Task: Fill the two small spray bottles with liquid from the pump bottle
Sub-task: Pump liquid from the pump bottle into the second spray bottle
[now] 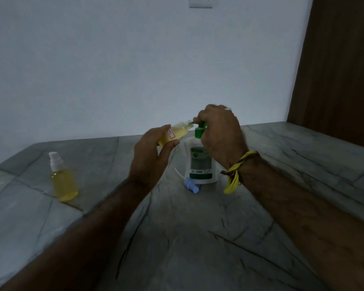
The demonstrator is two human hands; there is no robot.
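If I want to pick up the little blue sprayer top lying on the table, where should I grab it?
Pinch the blue sprayer top across its round cap, coming from above. It lies on its side on the marble table, right against the pump bottle, so that side is blocked. Its thin white tube would probably bend, so leave that alone.

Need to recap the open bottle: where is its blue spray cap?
The blue spray cap lies on the marble table, touching the pump bottle's front-left base.

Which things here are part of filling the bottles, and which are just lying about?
Part of the job: pump bottle; tilted spray bottle in the left hand; capped spray bottle, already full; blue spray cap; right hand on the pump.
Lying about: wall switch; wooden door.
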